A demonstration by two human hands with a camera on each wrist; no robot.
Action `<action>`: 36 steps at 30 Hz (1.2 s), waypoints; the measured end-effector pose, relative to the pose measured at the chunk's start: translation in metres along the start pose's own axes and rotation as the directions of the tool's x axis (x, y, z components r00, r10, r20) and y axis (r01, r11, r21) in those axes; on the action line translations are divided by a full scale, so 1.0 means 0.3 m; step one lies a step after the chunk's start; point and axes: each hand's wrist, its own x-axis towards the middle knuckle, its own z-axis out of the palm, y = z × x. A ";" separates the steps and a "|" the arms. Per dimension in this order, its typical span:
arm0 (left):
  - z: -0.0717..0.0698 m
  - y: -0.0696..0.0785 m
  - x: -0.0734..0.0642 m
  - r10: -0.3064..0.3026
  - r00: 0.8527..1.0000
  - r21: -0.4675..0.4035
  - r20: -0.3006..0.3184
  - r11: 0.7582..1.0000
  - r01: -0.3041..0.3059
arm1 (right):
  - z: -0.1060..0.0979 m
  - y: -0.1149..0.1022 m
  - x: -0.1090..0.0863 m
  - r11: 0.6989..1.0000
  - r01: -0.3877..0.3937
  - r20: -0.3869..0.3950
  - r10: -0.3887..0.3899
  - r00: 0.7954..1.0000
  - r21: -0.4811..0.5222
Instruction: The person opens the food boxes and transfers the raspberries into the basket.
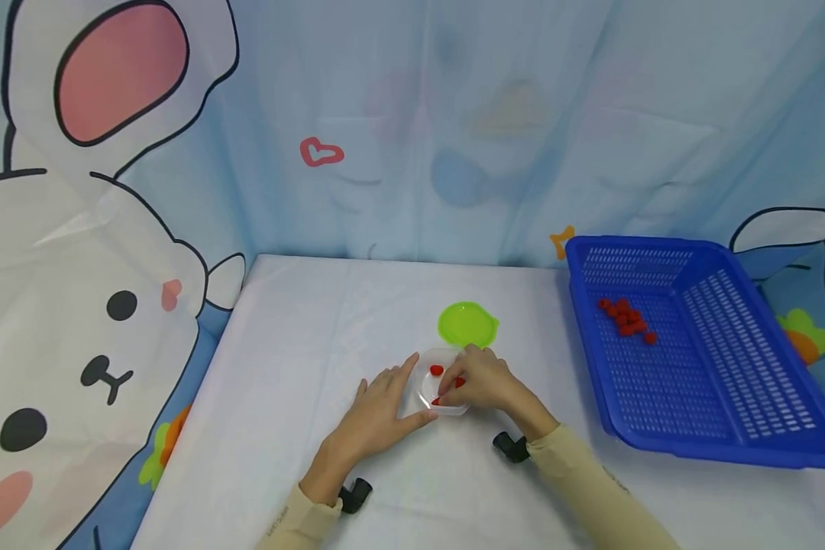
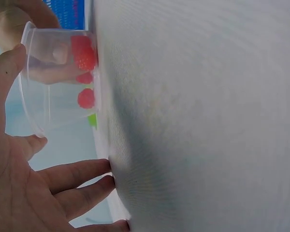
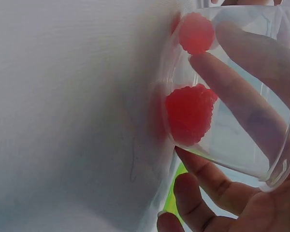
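A clear plastic cup [image 1: 426,384] stands on the white table with several red raspberries [image 1: 436,370] at its bottom. My left hand [image 1: 380,412] is spread at its left side; in the left wrist view the thumb and one finger touch the rim, while the other fingers [image 2: 79,171] reach down to the cloth. My right hand [image 1: 484,380] reaches into the cup. There, in the right wrist view, its thumb and a finger [image 3: 232,82] pinch a raspberry [image 3: 195,33] low down; a larger raspberry [image 3: 189,116] lies beside it. The remaining right fingers stay outside the cup wall.
Just behind the cup lies a round green lid [image 1: 467,325] with a small tab. To the right stands a blue plastic basket [image 1: 729,454], holding a cluster of raspberries [image 1: 629,317] near its left side. A printed curtain [image 1: 399,206] hangs behind the table's back edge.
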 end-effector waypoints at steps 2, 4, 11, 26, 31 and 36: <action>-0.002 0.000 0.000 -0.001 1.000 -0.002 -0.002 1.000 0.001 | -0.002 -0.010 0.002 0.998 -0.050 0.016 0.051 0.999 -0.034; -0.003 0.000 -0.002 -0.009 1.000 0.000 0.004 1.000 0.009 | -0.002 -0.020 0.003 0.995 -0.085 0.025 0.086 0.996 -0.059; -0.006 0.002 -0.003 0.000 1.000 0.000 -0.011 1.000 0.000 | -0.014 -0.047 0.001 0.982 -0.146 0.016 0.149 0.989 -0.121; -0.005 0.002 -0.001 0.005 1.000 -0.001 -0.017 1.000 -0.005 | -0.006 -0.029 -0.006 0.990 -0.134 0.013 0.134 0.991 -0.033; -0.002 0.007 -0.002 0.007 1.000 -0.013 -0.016 1.000 -0.007 | -0.001 -0.022 -0.010 0.992 -0.125 -0.001 0.125 0.992 0.005; -0.003 0.011 -0.005 0.007 1.000 -0.008 -0.017 1.000 -0.007 | 0.004 -0.015 -0.015 0.996 -0.090 -0.021 0.090 0.996 0.021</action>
